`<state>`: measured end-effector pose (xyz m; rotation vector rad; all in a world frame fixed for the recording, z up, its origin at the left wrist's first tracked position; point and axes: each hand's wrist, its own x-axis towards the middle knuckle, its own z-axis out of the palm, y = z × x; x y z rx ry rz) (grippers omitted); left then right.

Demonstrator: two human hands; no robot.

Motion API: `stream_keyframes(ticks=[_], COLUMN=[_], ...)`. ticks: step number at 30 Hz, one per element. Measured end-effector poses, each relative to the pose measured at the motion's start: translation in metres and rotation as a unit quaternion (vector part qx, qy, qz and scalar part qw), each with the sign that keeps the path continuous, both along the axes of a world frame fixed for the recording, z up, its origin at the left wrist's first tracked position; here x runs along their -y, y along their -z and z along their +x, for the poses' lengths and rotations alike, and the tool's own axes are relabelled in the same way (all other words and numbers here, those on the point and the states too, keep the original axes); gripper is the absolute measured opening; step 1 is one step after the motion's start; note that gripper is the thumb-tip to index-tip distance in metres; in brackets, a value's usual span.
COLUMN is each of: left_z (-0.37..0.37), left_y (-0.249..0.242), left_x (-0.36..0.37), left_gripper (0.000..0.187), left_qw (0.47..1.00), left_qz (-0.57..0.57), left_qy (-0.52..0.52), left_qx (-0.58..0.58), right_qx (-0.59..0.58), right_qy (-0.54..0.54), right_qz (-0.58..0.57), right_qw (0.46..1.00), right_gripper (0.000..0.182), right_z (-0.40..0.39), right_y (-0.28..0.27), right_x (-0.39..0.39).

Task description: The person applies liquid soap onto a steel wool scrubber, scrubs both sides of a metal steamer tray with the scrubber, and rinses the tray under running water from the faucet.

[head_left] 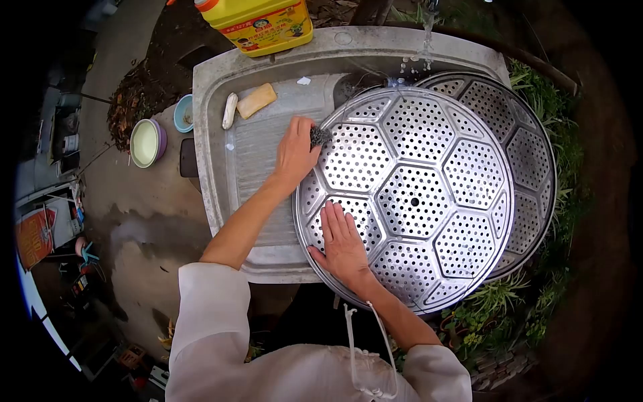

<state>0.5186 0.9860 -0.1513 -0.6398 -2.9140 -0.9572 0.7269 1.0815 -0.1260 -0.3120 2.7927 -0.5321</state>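
Observation:
A round metal steamer tray (413, 201) with many small holes lies across the right side of the stone sink (221, 161). Pinched in my left hand (296, 153) is a dark steel wool scourer (321, 137), pressed at the tray's upper left rim. Flat on the lower left of the tray rests my right hand (345, 249), fingers stretched out and holding nothing. A second perforated tray (532, 157) sits beneath the first and sticks out on the right. Water (429, 33) runs down at the sink's back edge, behind the trays.
A yellow jug (274, 30) stands on the back left rim. Inside the sink lie a yellowish sponge (256, 100) and a white oblong piece (230, 110). A light-coloured bowl (145, 143) and a blue basin (183, 114) are on the ground at left. Plants (492, 298) grow at right.

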Motion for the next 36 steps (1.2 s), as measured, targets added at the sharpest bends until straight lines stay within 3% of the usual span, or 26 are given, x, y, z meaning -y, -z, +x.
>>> stream_keyframes(ticks=[2, 3, 5, 7, 11, 13, 17, 19, 21, 25, 27, 29, 30, 31, 33, 36], left_z=[0.033, 0.046, 0.066, 0.041, 0.012, 0.032, -0.002, 0.021, 0.029, -0.004, 0.021, 0.035, 0.026, 0.015, -0.001, 0.042], left_y=[0.011, 0.005, -0.012, -0.010, -0.003, -0.009, -0.002, -0.004, -0.005, -0.004, -0.007, -0.020, -0.021, -0.015, -0.002, -0.019], left_x=[0.028, 0.029, 0.032, 0.033, 0.028, 0.037, 0.040, 0.034, 0.037, 0.032, 0.030, 0.025, 0.024, 0.026, 0.027, 0.021], left_gripper=[0.038, 0.038, 0.034, 0.032, 0.029, 0.026, 0.028, 0.025, 0.023, 0.022, 0.021, 0.022, 0.022, 0.022, 0.027, 0.027], left_qw=[0.987, 0.987, 0.930, 0.928, 0.955, 0.879, 0.935, 0.935, 0.888, 0.939, 0.934, 0.889, 0.923, 0.922, 0.950, 0.940], left_qz=[0.000, -0.001, 0.031, 0.028, -0.089, -0.017, -0.108, -0.050, -0.040, -0.080, -0.052, -0.088, -0.072, -0.069, -0.149, -0.131], left_qy=[0.153, 0.157, 0.365, 0.372, 0.281, 0.476, 0.337, 0.352, 0.457, 0.329, 0.350, 0.449, 0.379, 0.381, 0.274, 0.312], left_qx=[-0.044, -0.042, 0.018, -0.020, -0.032, -0.016, -0.027, -0.011, 0.015, -0.062, -0.042, 0.025, -0.004, -0.007, -0.021, 0.029], right_qx=[-0.022, -0.021, 0.019, -0.030, -0.082, -0.064, -0.068, -0.067, -0.064, -0.064, -0.073, -0.061, -0.070, -0.072, -0.077, -0.070], right_qy=[0.000, 0.005, -0.002, 0.007, 0.014, 0.025, 0.024, 0.032, 0.028, 0.022, 0.025, 0.024, 0.026, 0.028, 0.023, 0.024], right_qz=[-0.017, -0.018, -0.057, -0.066, -0.093, -0.113, -0.110, -0.117, -0.112, -0.105, -0.108, -0.108, -0.114, -0.110, -0.115, -0.120], right_qw=[1.000, 1.000, 0.998, 0.997, 0.992, 0.991, 0.991, 0.990, 0.991, 0.992, 0.991, 0.992, 0.991, 0.991, 0.990, 0.990], right_gripper=[0.078, 0.078, 0.074, 0.071, 0.072, 0.072, 0.071, 0.071, 0.071, 0.071, 0.071, 0.071, 0.071, 0.071, 0.071, 0.070], right_z=[0.004, 0.003, 0.004, 0.006, 0.005, 0.004, 0.006, 0.008, 0.006, 0.006, 0.007, 0.004, 0.004, 0.005, 0.005, 0.003], right_y=[0.002, 0.003, 0.003, 0.004, 0.005, 0.001, 0.005, 0.005, 0.004, 0.005, 0.006, 0.003, 0.003, 0.004, 0.005, 0.004], right_x=[0.000, -0.003, -0.003, -0.001, -0.005, -0.005, -0.004, -0.002, -0.004, -0.004, -0.003, -0.005, -0.005, -0.005, -0.005, -0.006])
